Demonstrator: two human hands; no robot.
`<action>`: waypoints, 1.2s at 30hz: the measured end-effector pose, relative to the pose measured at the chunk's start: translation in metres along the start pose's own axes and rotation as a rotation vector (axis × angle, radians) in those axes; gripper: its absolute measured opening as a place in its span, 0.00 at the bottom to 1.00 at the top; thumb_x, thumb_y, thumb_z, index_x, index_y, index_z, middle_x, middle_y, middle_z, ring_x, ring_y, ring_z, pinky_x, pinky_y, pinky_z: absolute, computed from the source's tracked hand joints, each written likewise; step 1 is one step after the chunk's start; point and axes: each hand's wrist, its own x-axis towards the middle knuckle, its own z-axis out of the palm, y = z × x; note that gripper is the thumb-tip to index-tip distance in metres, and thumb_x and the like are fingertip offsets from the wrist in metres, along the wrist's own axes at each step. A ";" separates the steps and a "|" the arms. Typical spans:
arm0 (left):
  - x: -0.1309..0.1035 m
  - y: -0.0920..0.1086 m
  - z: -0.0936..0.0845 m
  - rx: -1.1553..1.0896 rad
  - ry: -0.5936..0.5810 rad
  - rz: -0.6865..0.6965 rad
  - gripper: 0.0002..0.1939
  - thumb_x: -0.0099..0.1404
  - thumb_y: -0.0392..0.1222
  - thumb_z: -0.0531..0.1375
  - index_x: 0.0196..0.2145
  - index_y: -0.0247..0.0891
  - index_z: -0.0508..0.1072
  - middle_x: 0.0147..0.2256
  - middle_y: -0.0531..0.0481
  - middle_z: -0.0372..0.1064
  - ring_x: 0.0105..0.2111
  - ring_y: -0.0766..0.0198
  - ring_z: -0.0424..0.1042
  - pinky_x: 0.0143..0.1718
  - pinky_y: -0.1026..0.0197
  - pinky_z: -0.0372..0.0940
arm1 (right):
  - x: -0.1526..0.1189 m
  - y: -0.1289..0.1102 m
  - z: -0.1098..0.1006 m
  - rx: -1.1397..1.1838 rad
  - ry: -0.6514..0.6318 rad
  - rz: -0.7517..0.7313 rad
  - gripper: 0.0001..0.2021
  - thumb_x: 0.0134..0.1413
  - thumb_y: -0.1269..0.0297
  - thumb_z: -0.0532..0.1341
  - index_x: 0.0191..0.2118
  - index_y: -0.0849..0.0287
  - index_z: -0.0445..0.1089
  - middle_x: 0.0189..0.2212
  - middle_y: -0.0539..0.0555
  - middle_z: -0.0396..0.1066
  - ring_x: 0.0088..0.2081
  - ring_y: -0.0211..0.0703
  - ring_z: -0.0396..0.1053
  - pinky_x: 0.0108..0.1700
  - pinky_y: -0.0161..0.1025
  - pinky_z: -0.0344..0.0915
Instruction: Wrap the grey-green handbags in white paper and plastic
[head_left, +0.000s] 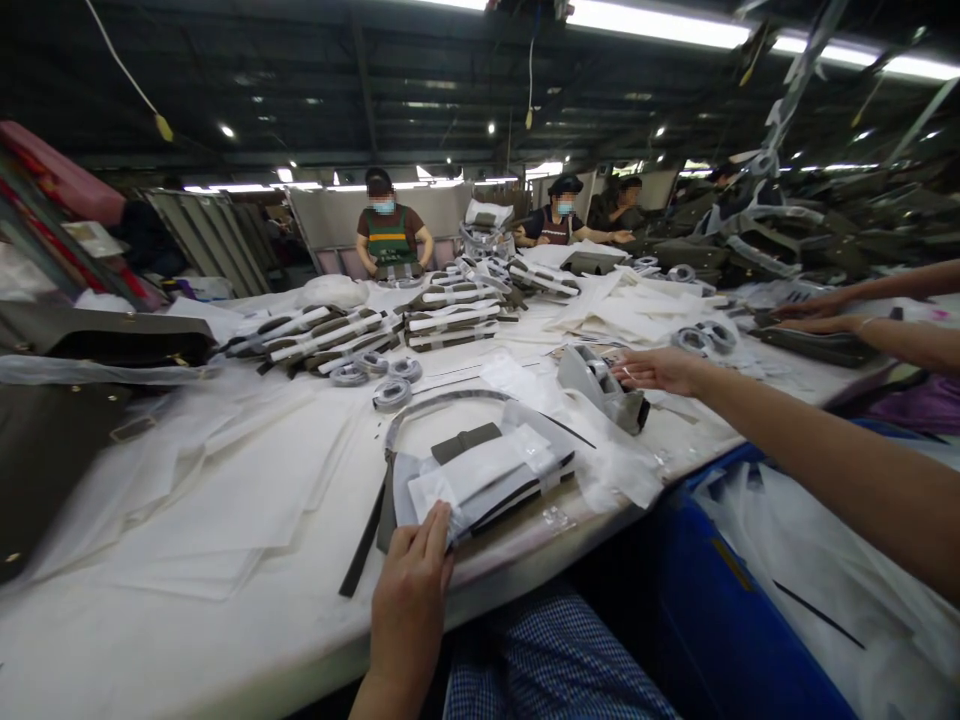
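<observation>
A dark grey-green bag (466,440) with a wrapped, arched handle lies on the near table, partly covered by a white sheet (487,470) and grey wrapping. My left hand (416,570) grips the near left corner of this wrapped bag, fingers pressed together on top and the thumb hidden. A grey tape dispenser (600,395) stands to the right of the bag. At its right side is my right hand (660,371), its fingertips pinched at what looks like a small piece of clear tape.
White sheets (217,490) spread at left beside a large dark bag (45,450). Behind lie stacked wrapped straps (322,335) and coiled rolls (391,394). A blue bin (742,610) holds clear plastic at lower right. Another person's hands (817,315) touch a dark bag; people work across the table.
</observation>
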 end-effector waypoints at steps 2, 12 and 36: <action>0.000 0.000 0.000 -0.006 0.008 -0.001 0.29 0.64 0.29 0.61 0.62 0.35 0.63 0.52 0.46 0.74 0.44 0.56 0.71 0.45 0.57 0.71 | -0.014 -0.001 -0.013 0.050 -0.112 0.120 0.19 0.64 0.61 0.59 0.33 0.79 0.73 0.30 0.71 0.76 0.31 0.43 0.77 0.32 0.36 0.71; 0.001 0.001 -0.004 0.011 0.049 0.024 0.25 0.66 0.31 0.59 0.61 0.34 0.65 0.51 0.47 0.75 0.42 0.56 0.70 0.45 0.57 0.69 | -0.095 0.078 -0.012 0.240 -0.057 0.278 0.14 0.54 0.52 0.67 0.32 0.59 0.78 0.36 0.67 0.79 0.33 0.52 0.78 0.33 0.42 0.78; 0.002 0.004 -0.007 -0.094 -0.027 -0.087 0.27 0.63 0.29 0.63 0.59 0.36 0.66 0.52 0.48 0.74 0.43 0.56 0.71 0.46 0.56 0.70 | -0.102 -0.047 0.036 -0.561 -0.775 -0.956 0.09 0.63 0.59 0.60 0.40 0.53 0.77 0.33 0.52 0.78 0.33 0.38 0.74 0.35 0.34 0.62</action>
